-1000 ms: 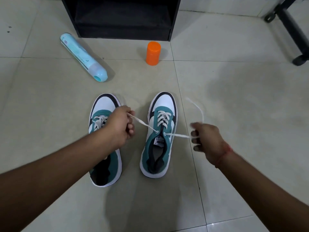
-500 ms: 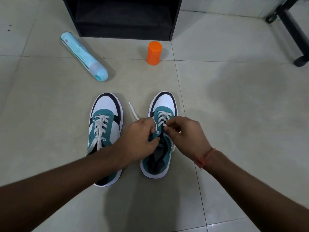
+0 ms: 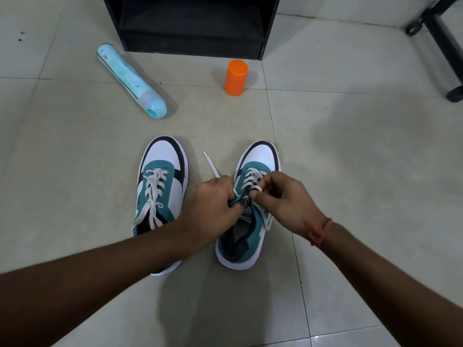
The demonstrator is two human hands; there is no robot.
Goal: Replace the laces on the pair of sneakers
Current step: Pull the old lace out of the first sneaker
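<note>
Right sneaker [image 3: 250,221] on floor, near centre, beside laced left sneaker [image 3: 160,194]. Left hand [image 3: 213,204] pinches teal eyelet flap; right hand [image 3: 280,201] fingers pinch white lace [image 3: 255,188] loop. Lace looks light, limp, likely slippery: grip near stiff tip [image 3: 206,154].

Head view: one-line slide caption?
Both hands, left hand and right hand, work the white lace on the right sneaker; left sneaker laced.
</note>
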